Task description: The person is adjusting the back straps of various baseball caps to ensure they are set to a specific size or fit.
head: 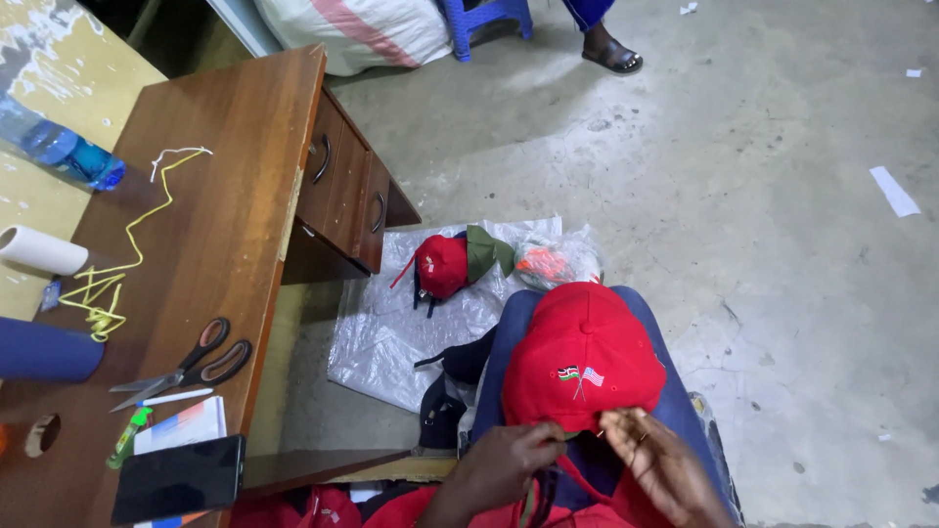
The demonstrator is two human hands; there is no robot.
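Seen from above, looking down at a seated person's lap. At far left stands a brown wooden desk (230, 186) with two drawers on its side. Along its left edge lie a clear blue plastic bottle (61, 149), a white paper roll (41, 250) and a dark blue fabric roll (47, 350). A tangled length of yellow cord (110, 279) trails across the desktop. Nearer the viewer rest a pair of scissors with black handles (186, 364), a white pen (176, 397), a small green tube (128, 437), a white card with coloured print (184, 426) and a black phone lying flat (178, 478).

On the grey concrete floor (763, 196) just right of the desk, a sheet of clear plastic wrap (391, 323) is spread out. On it sit a red cap with a green peak (452, 262) and, beside it, a clear bag holding orange pieces (554, 260).

In the centre, a red cloth baseball cap with two small embroidered flags on its front (583, 357) rests on the person's knee, over blue trousers (509, 342). At its lower edge, the left hand (509, 462) is closed with its fingertips pinching the cap's rim. Just to the right, the right hand (653, 460) has its fingers curled against the same rim; whether it truly grips the cloth cannot be told. More red fabric (323, 508) is bunched at the bottom of the view.

At top, a white sack with a pink stripe (362, 29), a blue plastic stool (484, 20) and another person's sandalled foot (611, 54) are visible. Paper scraps (895, 191) dot the floor at right.
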